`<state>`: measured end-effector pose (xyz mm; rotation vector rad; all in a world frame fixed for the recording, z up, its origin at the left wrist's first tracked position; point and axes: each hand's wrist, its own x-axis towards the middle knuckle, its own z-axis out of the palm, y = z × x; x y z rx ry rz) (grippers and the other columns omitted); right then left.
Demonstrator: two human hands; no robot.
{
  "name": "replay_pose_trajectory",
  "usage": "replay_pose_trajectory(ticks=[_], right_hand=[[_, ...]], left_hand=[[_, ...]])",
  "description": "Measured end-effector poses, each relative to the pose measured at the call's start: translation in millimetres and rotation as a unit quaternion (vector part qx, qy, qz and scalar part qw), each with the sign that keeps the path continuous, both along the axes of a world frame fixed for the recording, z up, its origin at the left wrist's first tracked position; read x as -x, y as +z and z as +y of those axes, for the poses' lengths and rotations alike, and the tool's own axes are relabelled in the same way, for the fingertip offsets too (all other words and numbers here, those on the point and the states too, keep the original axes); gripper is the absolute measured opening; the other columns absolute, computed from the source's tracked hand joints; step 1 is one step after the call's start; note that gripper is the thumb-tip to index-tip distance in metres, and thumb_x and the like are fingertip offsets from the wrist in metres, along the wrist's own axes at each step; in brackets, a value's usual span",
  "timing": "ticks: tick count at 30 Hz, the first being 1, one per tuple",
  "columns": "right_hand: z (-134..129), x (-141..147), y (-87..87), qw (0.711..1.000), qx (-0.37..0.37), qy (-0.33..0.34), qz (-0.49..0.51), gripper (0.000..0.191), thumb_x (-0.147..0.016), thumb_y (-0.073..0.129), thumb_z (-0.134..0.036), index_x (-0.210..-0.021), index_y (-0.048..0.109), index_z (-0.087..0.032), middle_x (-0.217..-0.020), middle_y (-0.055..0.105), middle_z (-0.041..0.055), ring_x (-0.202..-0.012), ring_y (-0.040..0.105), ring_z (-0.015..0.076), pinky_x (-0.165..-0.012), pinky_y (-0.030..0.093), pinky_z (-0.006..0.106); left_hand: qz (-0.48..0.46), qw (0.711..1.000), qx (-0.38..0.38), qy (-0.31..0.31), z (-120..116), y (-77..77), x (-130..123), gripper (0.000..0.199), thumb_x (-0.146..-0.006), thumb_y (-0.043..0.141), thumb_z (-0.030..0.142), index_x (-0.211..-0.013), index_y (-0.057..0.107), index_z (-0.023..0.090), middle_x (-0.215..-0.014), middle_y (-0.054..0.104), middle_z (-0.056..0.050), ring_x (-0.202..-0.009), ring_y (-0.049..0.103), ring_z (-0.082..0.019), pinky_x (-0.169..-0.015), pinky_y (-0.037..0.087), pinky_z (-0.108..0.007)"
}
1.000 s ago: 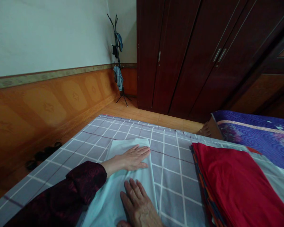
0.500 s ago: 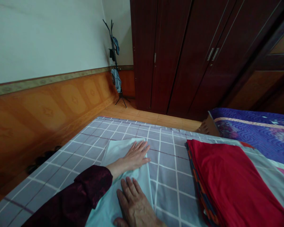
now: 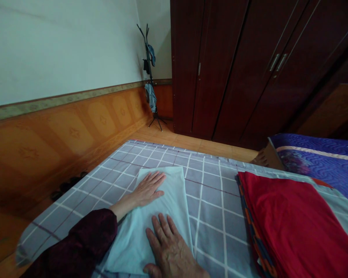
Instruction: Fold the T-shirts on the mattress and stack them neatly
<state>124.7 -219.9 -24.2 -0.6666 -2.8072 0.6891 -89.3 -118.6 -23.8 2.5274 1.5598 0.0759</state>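
A pale blue folded cloth [image 3: 174, 193] lies flat on the grey checked bedcover [image 3: 208, 220]. My left hand [image 3: 147, 189], below a dark maroon sleeve, rests palm down on the cloth's upper left part with its fingers stretched out. Nearer to me, my right hand [image 3: 172, 249] lies palm down over the cloth's lower right part, fingers spread. Neither hand grips anything. To the right of both is a stack of folded cloth with a red piece [image 3: 292, 216] on top; patterned edges show along its left side.
Behind the bed stand a dark red wardrobe [image 3: 220, 69] and a black coat rack [image 3: 150, 73] with clothing on it. A purple quilted cover [image 3: 321, 154] is at the right. Dark objects [image 3: 68, 185], perhaps shoes, are on the floor at the left.
My left hand has slid left across the pale blue cloth, uncovering its upper right part. My right hand has hardly moved. The view has shifted slightly left.
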Motion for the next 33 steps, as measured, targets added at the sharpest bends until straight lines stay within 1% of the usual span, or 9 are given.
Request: replay_pose_trajectory(ticks=[3, 5, 9, 12, 15, 19, 22, 29, 33], right_hand=[[0, 0, -2.0, 1.000, 0.009, 0.014, -0.016, 0.074, -0.086, 0.055, -0.048, -0.146, 0.027, -0.015, -0.151, 0.009, 0.0180, -0.138, 0.004, 0.0358, -0.112, 0.015, 0.055], [0, 1, -5.1, 0.999, 0.006, 0.032, -0.015, 0.076, -0.086, 0.055, -0.049, -0.146, 0.025, -0.015, -0.151, 0.009, 0.0178, -0.139, 0.002, 0.0349, -0.113, 0.012, 0.055], [-1, 3, -10.0, 0.999, -0.008, 0.047, -0.015, 0.078, -0.084, 0.056, -0.051, -0.146, 0.025, -0.015, -0.151, 0.009, 0.0182, -0.138, 0.004, 0.0354, -0.112, 0.014, 0.055], [-1, 3, -9.3, 0.999, -0.016, 0.036, -0.020, 0.080, -0.083, 0.059, -0.048, -0.147, 0.022, -0.018, -0.151, 0.007, 0.0155, -0.139, 0.005, 0.0358, -0.112, 0.016, 0.056], [-2, 3, -7.7, 0.999, -0.015, 0.036, -0.020, 0.081, -0.083, 0.059, -0.047, -0.148, 0.020, -0.018, -0.151, 0.006, 0.0151, -0.139, 0.004, 0.0360, -0.111, 0.016, 0.057], [-4, 2, -7.7, 0.999, -0.014, 0.032, -0.012, 0.081, -0.084, 0.058, -0.047, -0.148, 0.018, -0.019, -0.152, 0.004, 0.0141, -0.139, 0.002, 0.0348, -0.112, 0.015, 0.055], [-3, 0, -6.6, 1.000, -0.021, 0.023, -0.004, 0.082, -0.084, 0.058, -0.047, -0.148, 0.017, -0.018, -0.152, 0.006, 0.0131, -0.139, 0.004, 0.0327, -0.113, 0.017, 0.052], [15, -9, -6.8, 0.985, -0.107, -0.130, -0.034, 0.066, -0.087, 0.053, -0.042, -0.143, 0.034, -0.012, -0.149, 0.023, 0.0172, -0.136, 0.020, 0.0350, -0.109, 0.031, 0.052], [16, -10, -14.5, 0.969, -0.184, -0.167, -0.016, 0.068, -0.084, 0.058, -0.042, -0.140, 0.039, -0.008, -0.146, 0.029, 0.0218, -0.134, 0.026, 0.0372, -0.104, 0.038, 0.053]], left_hand=[[-0.006, 1.000, -0.009, 0.028, -14, 7.5, 10, 0.060, -0.097, 0.034, 0.047, -0.149, 0.017, 0.023, -0.154, 0.019, -0.008, -0.142, 0.012, -0.025, -0.115, 0.011, -0.048], [-0.021, 1.000, -0.005, 0.001, -29, 10.3, 11, 0.060, -0.097, 0.033, 0.048, -0.149, 0.014, 0.025, -0.155, 0.017, -0.006, -0.142, 0.012, -0.024, -0.115, 0.013, -0.047], [-0.017, 0.999, 0.007, -0.028, -51, -0.5, 25, 0.063, -0.095, 0.038, 0.048, -0.149, 0.012, 0.028, -0.155, 0.016, -0.003, -0.142, 0.012, -0.024, -0.116, 0.013, -0.046], [0.011, 0.997, 0.003, 0.078, -48, -10.0, 49, 0.059, -0.096, 0.036, 0.042, -0.148, 0.018, 0.020, -0.155, 0.017, -0.008, -0.142, 0.012, -0.025, -0.115, 0.013, -0.049], [0.025, 0.985, -0.006, 0.171, -47, -5.3, 61, 0.058, -0.097, 0.033, 0.041, -0.147, 0.021, 0.014, -0.153, 0.021, -0.012, -0.142, 0.015, -0.027, -0.113, 0.016, -0.050], [0.012, 0.995, -0.021, 0.096, -74, 8.9, 43, 0.059, -0.097, 0.032, 0.043, -0.149, 0.013, 0.022, -0.155, 0.016, -0.006, -0.142, 0.013, -0.023, -0.115, 0.016, -0.047], [0.024, 0.999, -0.009, 0.040, -103, 7.4, 27, 0.063, -0.096, 0.038, 0.043, -0.149, 0.008, 0.026, -0.156, 0.012, -0.005, -0.143, 0.011, -0.024, -0.114, 0.019, -0.047], [0.049, 0.996, -0.038, 0.062, -130, 0.2, 33, 0.072, -0.095, 0.043, 0.039, -0.149, -0.003, 0.023, -0.155, 0.013, -0.008, -0.141, 0.018, -0.027, -0.113, 0.023, -0.049], [0.045, 0.995, -0.047, 0.080, -138, 4.0, 27, 0.076, -0.095, 0.043, 0.037, -0.148, -0.009, 0.023, -0.154, 0.012, -0.010, -0.140, 0.021, -0.028, -0.111, 0.026, -0.051]])
